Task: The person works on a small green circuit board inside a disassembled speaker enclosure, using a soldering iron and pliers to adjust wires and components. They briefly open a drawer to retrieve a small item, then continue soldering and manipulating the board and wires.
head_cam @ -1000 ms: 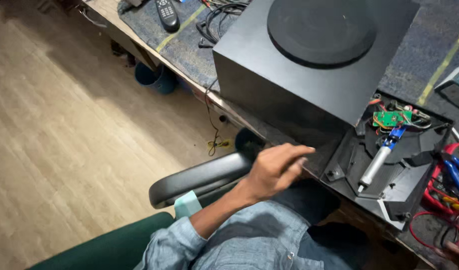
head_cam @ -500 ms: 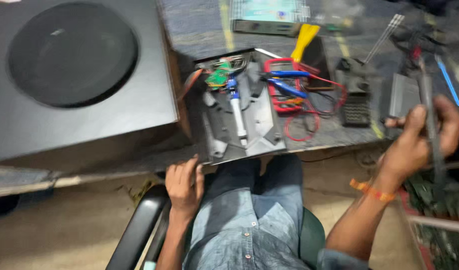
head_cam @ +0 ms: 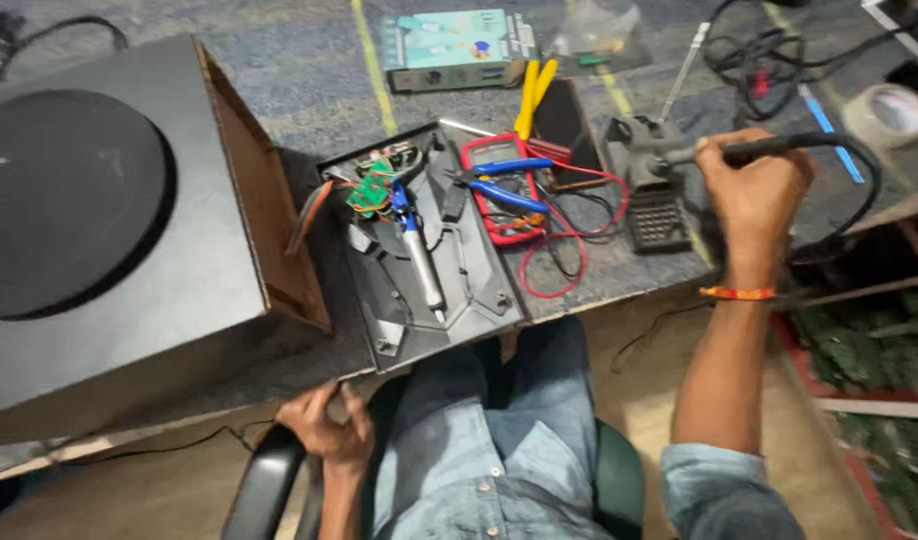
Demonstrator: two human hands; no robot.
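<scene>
Right hand: now clamped on our soldering iron (earlier holding loose cable).
Left hand: fingers curled at table edge, still low.

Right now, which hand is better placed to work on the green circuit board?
Right. The right hand already grips the soldering iron above the table; the left hand is down at the chair armrest, below the circuit board.

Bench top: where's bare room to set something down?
Bare carpet between the speaker cabinet and the teal box, along the yellow stripe. Crowded between the opened back panel and the soldering iron stand: multimeter, cutters, leads.
</scene>
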